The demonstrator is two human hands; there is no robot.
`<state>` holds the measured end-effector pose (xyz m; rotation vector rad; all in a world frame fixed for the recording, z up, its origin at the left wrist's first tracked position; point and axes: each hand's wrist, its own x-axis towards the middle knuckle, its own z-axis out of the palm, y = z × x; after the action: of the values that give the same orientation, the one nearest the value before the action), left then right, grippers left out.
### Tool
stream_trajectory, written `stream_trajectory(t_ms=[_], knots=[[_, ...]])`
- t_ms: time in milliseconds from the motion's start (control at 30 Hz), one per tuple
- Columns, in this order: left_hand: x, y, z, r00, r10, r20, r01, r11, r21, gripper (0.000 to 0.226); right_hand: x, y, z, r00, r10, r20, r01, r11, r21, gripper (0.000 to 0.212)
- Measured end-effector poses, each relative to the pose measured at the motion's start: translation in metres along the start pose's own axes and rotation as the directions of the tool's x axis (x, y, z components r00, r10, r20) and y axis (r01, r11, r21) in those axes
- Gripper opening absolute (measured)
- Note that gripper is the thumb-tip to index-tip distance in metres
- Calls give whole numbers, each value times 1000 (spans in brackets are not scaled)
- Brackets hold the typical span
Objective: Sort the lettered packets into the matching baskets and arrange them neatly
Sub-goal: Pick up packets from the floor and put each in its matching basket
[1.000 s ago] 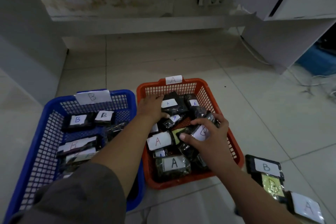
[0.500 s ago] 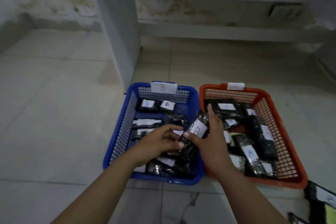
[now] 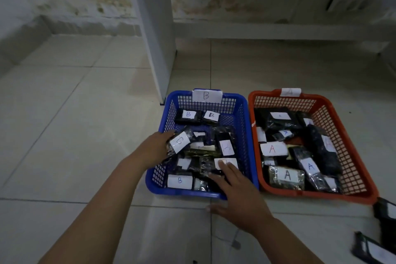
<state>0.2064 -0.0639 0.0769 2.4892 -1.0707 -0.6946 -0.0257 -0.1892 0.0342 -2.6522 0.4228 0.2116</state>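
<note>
On the tiled floor (image 3: 85, 135) two plastic baskets stood side by side, close together: a blue basket (image 3: 246, 135) bearing a white card marked B (image 3: 206, 95) on its far rim, and to its right an orange basket (image 3: 347, 141) with a white card (image 3: 290, 91) on its far rim, the letter too faint to read with certainty. The left hand (image 3: 155, 149) reached over the blue basket's left wall, its grip closed round a dark packet (image 3: 179, 142) with a white label whose letter looked like a B, held tilted just above the heap inside. The right hand (image 3: 237, 193) lay over the near right corner of the blue basket with its grip spread, the fingers (image 3: 229, 170) straight and resting on a white-labelled packet (image 3: 225, 162) whose letter was hidden beneath them, the thumb stretched out below the rim. Within the blue basket, two B packets (image 3: 196, 116) lay side by side at the far end, another B packet (image 3: 179, 181) lay at the near left, and one packet (image 3: 225, 146) near the right wall carried a label that seemed to read A, though it was blurred. The orange basket held a loose jumble of dark packets, several plainly marked A (image 3: 287, 176). More dark packets (image 3: 372, 248) lay on the floor at the lower right edge, cut off by the frame and blurred.
</note>
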Motion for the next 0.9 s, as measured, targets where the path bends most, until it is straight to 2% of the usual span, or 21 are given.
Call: stream_trajectory(t_ms=[133,167,267,367,433,533,667,800,867,900], knots=[[7,-7,17,996,-24,-83,29,998,61,44,5,1,6,997,40,-65,-43,998,-37,90],[6,-6,20,992,-19,-127,32,994,100,42,5,-1,6,996,42,-74,-46,998,-47,84],[2,-5,26,964,44,-262,56,929,365,28,1,-4,3,988,-24,-151,8,994,-105,55],[-4,-7,35,968,39,-247,79,889,451,21,-3,-2,4,976,-113,-187,85,984,-155,39],[-5,-14,42,950,111,-292,40,884,466,28,-4,-3,3,985,-109,-137,82,979,-186,41],[-5,-22,48,941,172,-291,-19,887,462,60,-5,-4,6,994,-80,-73,63,975,-211,52],[-7,-20,44,964,107,-245,16,892,452,51,-4,-3,-2,996,-64,-65,47,971,-235,59],[-8,-12,42,969,95,-229,18,895,445,45,-4,-3,-17,977,-90,196,116,985,-124,70],[-10,-1,39,964,101,-245,20,894,449,31,-7,-2,-32,978,-98,185,126,981,-146,67],[-11,8,37,959,114,-261,15,895,446,25,-11,-1,-42,987,-107,122,128,976,-175,64]])
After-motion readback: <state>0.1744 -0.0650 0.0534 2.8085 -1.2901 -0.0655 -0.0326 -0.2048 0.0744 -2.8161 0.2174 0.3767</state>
